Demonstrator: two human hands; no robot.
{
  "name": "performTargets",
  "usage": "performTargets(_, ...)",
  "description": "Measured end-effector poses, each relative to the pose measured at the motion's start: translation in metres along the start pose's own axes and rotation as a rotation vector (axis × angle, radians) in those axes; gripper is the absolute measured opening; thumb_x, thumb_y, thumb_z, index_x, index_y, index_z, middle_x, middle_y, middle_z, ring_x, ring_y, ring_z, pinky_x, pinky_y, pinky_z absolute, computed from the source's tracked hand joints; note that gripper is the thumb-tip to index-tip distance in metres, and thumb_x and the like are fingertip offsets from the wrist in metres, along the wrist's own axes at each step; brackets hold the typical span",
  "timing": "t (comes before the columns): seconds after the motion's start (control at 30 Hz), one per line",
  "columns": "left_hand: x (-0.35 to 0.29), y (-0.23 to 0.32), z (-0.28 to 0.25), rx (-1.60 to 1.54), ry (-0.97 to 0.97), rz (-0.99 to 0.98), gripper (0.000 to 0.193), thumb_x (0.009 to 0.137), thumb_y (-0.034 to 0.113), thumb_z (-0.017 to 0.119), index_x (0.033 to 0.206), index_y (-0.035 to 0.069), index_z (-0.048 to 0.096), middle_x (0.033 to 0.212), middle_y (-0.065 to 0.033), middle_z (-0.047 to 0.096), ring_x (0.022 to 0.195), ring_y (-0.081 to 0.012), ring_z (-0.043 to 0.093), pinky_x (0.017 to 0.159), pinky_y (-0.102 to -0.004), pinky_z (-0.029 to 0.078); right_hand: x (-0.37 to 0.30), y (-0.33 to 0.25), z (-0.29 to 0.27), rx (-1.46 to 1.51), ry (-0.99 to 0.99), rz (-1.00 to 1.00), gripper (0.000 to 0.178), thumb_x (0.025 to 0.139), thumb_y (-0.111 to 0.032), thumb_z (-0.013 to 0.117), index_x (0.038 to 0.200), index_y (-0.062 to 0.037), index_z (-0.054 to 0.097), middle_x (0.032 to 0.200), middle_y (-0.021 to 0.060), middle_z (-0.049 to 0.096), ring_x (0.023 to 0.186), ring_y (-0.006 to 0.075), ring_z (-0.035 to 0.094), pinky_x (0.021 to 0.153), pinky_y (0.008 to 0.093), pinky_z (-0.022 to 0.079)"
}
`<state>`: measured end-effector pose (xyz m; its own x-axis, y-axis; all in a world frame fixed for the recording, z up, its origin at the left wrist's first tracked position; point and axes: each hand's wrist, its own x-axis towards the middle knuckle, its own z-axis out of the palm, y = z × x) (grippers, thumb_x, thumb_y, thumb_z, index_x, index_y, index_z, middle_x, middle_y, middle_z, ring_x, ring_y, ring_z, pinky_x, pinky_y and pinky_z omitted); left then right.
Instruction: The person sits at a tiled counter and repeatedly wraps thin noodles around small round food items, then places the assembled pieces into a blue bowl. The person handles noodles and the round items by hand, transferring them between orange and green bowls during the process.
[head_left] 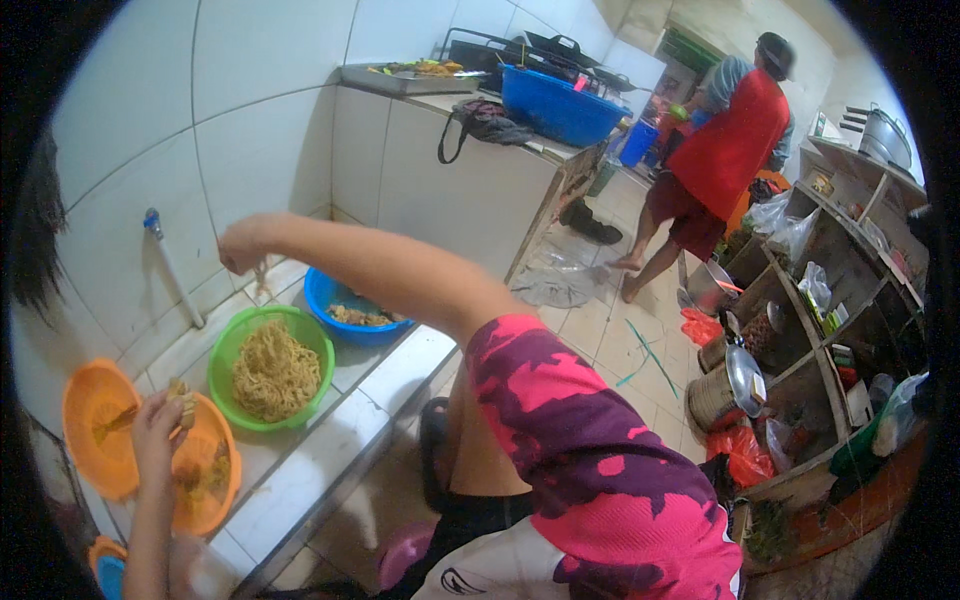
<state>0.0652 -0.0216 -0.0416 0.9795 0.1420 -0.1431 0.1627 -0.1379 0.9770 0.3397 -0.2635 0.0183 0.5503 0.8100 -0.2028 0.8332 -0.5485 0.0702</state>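
My left hand (155, 440) is closed on a small pale yellow food piece (181, 402), above two orange plastic baskets. One orange basket (85, 400) lies at the far left; the other orange basket (222, 495), with yellowish bits in it, is just right of my fingers. My right hand (248, 245) is raised near the tiled wall, fingers curled down, and a few thin strands hang below it. Under it stands a green basket (215, 365) holding a heap of yellow noodles (278, 372). Behind that, a blue basin (322, 285) contains brownish food, partly behind my right forearm.
A white tiled ledge (315, 470) runs along the wall, beside a tap pipe (175, 270). A counter bears a metal tray (405, 82) and a large blue tub (560, 108). Another person (730, 140) in red stands at the back. Wooden shelves (800, 330) with bags and pots line the right.
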Motion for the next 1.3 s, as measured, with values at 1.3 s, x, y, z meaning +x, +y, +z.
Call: performTargets(1.3, -0.010, -0.014, -0.034, 0.042, 0.147, 0.098, 0.046, 0.081, 0.014, 0.076, 0.118, -0.007, 0.058, 0.102, -0.0154, 0.064, 0.093, -0.0189, 0.066, 0.075, -0.0263, 0.055, -0.007, -0.019, 0.211, 0.543, -0.350, 0.280, 0.031, 0.081, -0.028, 0.070, 0.098, -0.0019, 0.070, 0.083, 0.0122, 0.070, 0.074, 0.0254, 0.067, 0.071, 0.0379, 0.054)
